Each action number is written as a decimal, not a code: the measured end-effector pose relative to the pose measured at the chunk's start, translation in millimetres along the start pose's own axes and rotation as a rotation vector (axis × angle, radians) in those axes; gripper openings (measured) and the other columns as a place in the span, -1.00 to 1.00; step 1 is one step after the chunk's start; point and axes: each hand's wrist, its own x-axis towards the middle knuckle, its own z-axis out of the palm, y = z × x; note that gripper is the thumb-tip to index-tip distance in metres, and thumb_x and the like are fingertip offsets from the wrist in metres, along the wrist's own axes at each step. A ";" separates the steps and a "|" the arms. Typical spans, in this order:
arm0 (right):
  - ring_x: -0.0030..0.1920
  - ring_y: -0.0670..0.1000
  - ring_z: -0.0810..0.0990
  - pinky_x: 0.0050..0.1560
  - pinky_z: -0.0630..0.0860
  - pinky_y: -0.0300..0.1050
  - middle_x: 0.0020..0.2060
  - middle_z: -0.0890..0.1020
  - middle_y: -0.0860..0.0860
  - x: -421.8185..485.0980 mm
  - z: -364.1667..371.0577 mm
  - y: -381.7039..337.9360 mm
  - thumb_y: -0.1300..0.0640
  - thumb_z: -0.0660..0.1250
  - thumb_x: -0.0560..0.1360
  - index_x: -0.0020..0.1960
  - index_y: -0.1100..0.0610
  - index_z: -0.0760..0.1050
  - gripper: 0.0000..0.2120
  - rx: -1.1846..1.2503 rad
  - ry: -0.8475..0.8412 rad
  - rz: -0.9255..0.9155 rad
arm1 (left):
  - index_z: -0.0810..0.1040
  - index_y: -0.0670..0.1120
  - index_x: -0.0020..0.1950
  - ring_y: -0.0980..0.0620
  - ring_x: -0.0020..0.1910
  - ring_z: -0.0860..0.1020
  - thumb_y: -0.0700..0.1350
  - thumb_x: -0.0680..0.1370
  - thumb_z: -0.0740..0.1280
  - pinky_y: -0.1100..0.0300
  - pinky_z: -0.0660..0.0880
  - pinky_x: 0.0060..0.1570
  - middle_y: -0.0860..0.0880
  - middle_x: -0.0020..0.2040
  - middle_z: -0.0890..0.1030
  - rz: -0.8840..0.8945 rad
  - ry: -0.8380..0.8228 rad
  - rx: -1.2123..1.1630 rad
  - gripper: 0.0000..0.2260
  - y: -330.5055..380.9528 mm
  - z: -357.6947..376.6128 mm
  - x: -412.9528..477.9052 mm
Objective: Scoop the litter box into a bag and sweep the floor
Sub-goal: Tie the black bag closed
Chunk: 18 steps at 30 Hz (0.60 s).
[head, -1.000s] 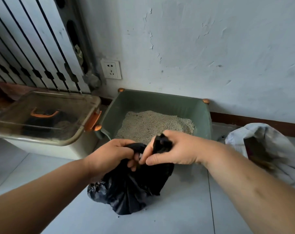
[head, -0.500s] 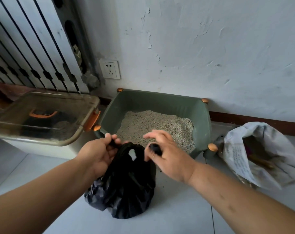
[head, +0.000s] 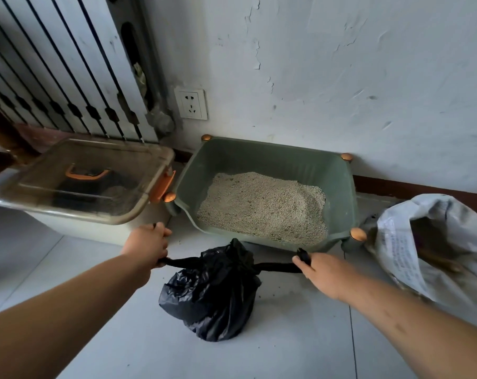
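Left grip [head: 147, 246], right grip [head: 320, 272] — crinkly bag [head: 212, 294].

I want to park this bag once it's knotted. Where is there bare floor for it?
Bare floor lies nearest the camera, on this side of the black bag, and at left, in front of the lidded bin. Along the wall it is crowded: bin, litter box and white sack sit close together.
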 end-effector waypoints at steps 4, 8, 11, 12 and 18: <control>-0.27 0.08 0.61 -0.22 0.49 -0.08 -0.37 0.60 0.02 3.8 -3.3 -19.3 -0.18 0.07 0.61 -0.27 -0.03 0.48 -0.60 0.315 0.053 -0.079 | 0.59 -0.13 0.09 -0.09 -0.14 0.58 0.12 0.59 0.27 0.10 0.54 -0.11 -0.12 -0.09 0.64 0.221 -0.153 0.621 -0.67 8.1 14.6 -12.2; -0.27 0.02 0.65 -0.28 0.52 -0.15 -0.33 0.65 0.02 8.0 -10.2 -51.3 -0.12 0.16 0.59 -0.12 -0.03 0.55 -0.73 0.613 0.106 -0.174 | 0.19 0.13 0.56 -0.07 0.56 0.13 0.44 0.39 0.30 -0.21 0.06 0.52 -0.01 0.54 0.28 0.552 -0.376 1.173 -0.18 1.0 37.9 -35.3; -0.27 -0.06 0.67 -0.20 0.61 0.01 -0.23 0.65 0.02 13.1 -9.7 -63.9 -0.12 0.24 0.56 0.20 0.02 0.46 -0.69 0.676 0.133 -0.236 | -0.10 0.14 0.62 -0.07 0.61 -0.07 0.35 0.40 0.37 -0.27 -0.15 0.52 -0.01 0.62 0.08 0.637 -0.554 1.358 -0.05 -10.6 53.2 -40.9; -0.24 -0.06 0.67 -0.18 0.62 0.01 -0.17 0.64 0.00 14.7 -6.4 -65.4 -0.11 0.27 0.54 0.33 0.03 0.36 -0.59 0.685 0.126 -0.239 | -0.13 0.12 0.62 -0.10 0.60 -0.01 0.30 0.43 0.37 -0.27 -0.10 0.51 -0.04 0.60 0.11 0.640 -0.559 1.416 -0.06 -16.0 56.7 -39.6; 0.17 -0.07 0.54 0.22 0.41 -0.15 0.33 0.39 -0.12 19.7 29.8 -61.9 -0.16 0.25 0.55 0.54 -0.13 0.08 -0.36 0.428 0.094 -0.253 | 0.09 0.06 0.58 -0.12 0.34 0.44 0.12 0.56 0.25 -0.04 0.36 0.32 -0.07 0.38 0.45 0.706 -0.523 1.460 -0.36 -44.5 66.1 -15.8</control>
